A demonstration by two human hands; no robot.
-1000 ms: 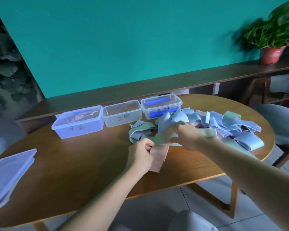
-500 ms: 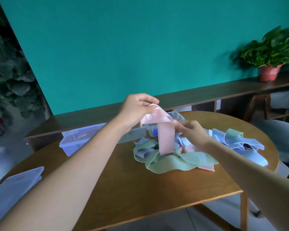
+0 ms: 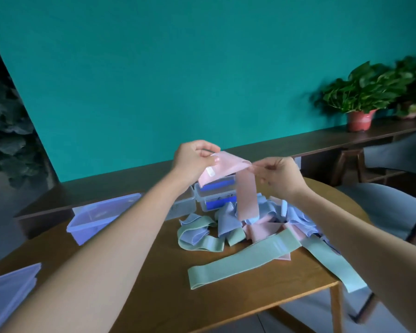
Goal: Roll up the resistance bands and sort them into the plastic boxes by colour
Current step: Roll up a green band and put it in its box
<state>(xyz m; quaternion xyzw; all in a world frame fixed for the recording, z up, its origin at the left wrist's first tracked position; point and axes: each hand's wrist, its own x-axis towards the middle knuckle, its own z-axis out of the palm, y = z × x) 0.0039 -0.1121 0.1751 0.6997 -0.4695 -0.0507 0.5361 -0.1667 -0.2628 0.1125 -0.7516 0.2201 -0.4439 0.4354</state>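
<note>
A pink resistance band point(image 3: 246, 195) is held up above the table. My left hand point(image 3: 193, 158) pinches its end with the white label, and my right hand point(image 3: 277, 175) pinches it a little further along; the rest hangs down into the pile. The pile of blue, green and pink bands point(image 3: 262, 224) lies on the round wooden table point(image 3: 154, 272). A long green band point(image 3: 245, 257) stretches flat toward the front. Three clear plastic boxes stand in a row behind: an empty left box point(image 3: 99, 216), a middle box point(image 3: 181, 206) mostly hidden by my left arm, and a right box point(image 3: 215, 194) with blue bands inside.
Box lids point(image 3: 7, 294) lie stacked at the table's front left. A dark wooden shelf point(image 3: 322, 140) runs along the teal wall with a potted plant point(image 3: 360, 102) on it. A grey chair point(image 3: 389, 210) stands to the right of the table.
Both hands have lifted the pink band from the table up into the air. My right hand moved from the pile onto the band near the left hand. The view tilted upward.
</note>
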